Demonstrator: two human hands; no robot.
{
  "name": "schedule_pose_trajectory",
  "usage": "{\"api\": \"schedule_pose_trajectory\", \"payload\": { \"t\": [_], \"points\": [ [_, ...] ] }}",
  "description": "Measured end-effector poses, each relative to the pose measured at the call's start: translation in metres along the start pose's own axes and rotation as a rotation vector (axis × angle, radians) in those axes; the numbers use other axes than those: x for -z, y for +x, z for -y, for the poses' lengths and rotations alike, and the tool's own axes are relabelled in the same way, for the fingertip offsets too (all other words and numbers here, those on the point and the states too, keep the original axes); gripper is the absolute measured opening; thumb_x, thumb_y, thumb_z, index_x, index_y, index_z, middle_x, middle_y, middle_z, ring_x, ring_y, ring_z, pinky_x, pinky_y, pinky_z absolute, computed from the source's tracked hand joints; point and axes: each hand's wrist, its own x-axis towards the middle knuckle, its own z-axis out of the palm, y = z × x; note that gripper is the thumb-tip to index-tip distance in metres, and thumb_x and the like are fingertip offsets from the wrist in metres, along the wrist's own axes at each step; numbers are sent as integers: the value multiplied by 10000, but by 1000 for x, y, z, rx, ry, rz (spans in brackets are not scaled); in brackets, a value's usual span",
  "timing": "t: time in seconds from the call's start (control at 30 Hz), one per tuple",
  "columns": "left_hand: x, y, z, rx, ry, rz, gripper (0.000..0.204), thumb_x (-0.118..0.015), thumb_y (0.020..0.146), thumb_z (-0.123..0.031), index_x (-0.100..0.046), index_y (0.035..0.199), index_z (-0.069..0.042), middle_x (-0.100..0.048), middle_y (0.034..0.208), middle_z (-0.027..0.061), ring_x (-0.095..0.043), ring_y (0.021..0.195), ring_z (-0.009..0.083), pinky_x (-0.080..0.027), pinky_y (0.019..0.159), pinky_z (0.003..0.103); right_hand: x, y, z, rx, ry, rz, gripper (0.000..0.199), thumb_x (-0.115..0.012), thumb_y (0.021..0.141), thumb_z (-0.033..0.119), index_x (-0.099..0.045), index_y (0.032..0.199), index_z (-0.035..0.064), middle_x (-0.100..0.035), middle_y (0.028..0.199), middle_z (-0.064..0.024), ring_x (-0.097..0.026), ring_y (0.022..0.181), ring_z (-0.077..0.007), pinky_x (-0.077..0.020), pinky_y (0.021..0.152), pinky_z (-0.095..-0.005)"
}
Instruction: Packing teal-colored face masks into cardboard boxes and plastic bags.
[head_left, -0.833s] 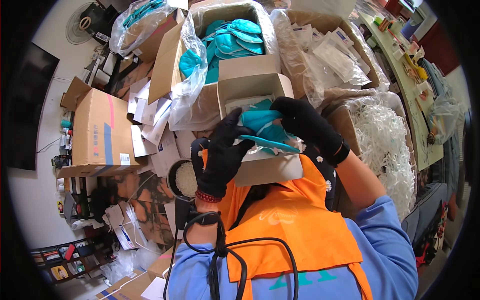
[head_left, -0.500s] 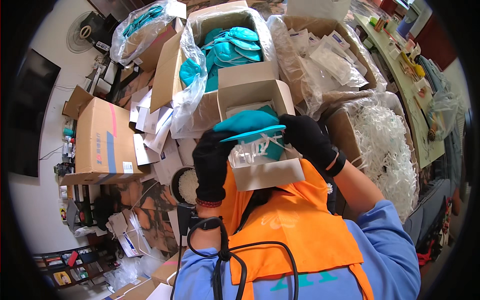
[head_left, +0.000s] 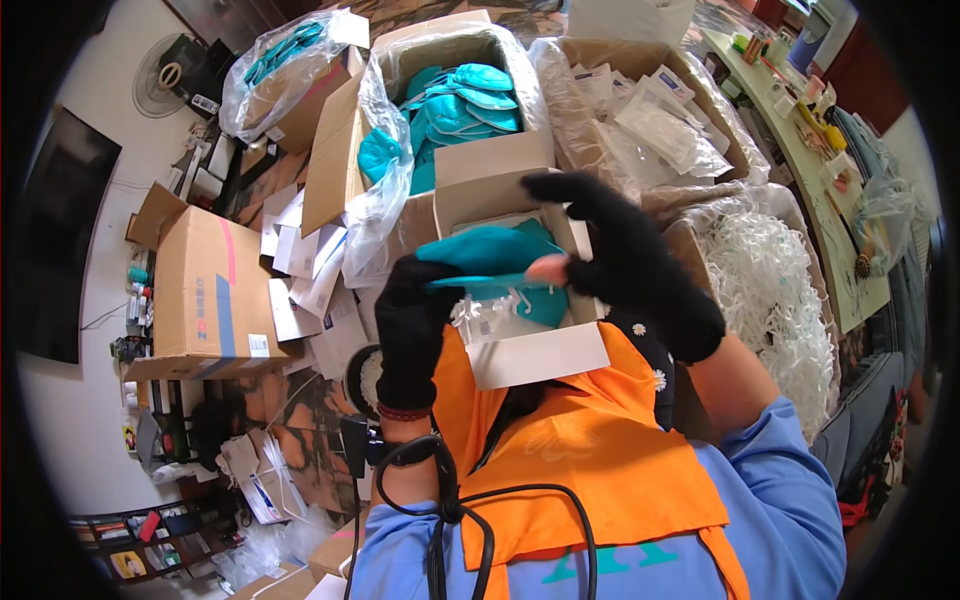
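My left hand point(head_left: 412, 325), in a black glove, grips the left edge of a teal cup-shaped face mask point(head_left: 485, 250). The mask is held above a small open white carton point(head_left: 540, 358), its rim facing me. My right hand point(head_left: 645, 265), also gloved, has its fingers spread above the carton's right side. One bare fingertip of it touches the mask's right edge. Inside the carton are more teal mask material point(head_left: 545, 305) and a clear packet point(head_left: 490, 325) with white straps showing near it.
Ahead stands a lined box of teal masks point(head_left: 470, 110). Right of it are a box of flat white packets point(head_left: 665, 125) and a box of white straps point(head_left: 765, 290). A large brown carton point(head_left: 205, 280) and loose white cartons point(head_left: 300, 245) lie left. A green table point(head_left: 800, 150) runs along the right.
My right hand has moved off the mask's top right, opening its fingers and lifting them; a bare fingertip now shows at the edge. My left hand keeps its hold.
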Motion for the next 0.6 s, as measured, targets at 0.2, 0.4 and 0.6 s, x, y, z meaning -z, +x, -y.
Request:
{"api": "schedule_pose_trajectory", "payload": {
  "t": [0.2,0.4,0.6],
  "points": [
    [-25,-3,-8,-148,355,115,328,-709,726,89,-629,1020,-33,-629,1029,74,-627,971,193,-494,852,290,-25,-25,-19,-156,-118,303,569,-770,792,100,-508,1297,68,-649,953,-121,-611,851,-183,-499,790,-345],
    [-29,-7,-6,57,-42,162,597,-694,708,144,-517,1251,-28,-564,1197,75,-556,1113,184,-463,967,313,-25,-39,-25,-416,80,201,436,-714,841,103,-525,1231,53,-654,979,-188,-659,880,-284,-514,777,-372],
    [-31,-4,-3,174,-5,193,483,-754,736,39,-592,1187,-25,-663,1057,68,-637,981,164,-512,867,300,-21,-46,-33,-483,135,221,510,-714,862,124,-496,1312,32,-653,1006,-163,-630,898,-211,-506,801,-352]
  ]
}}
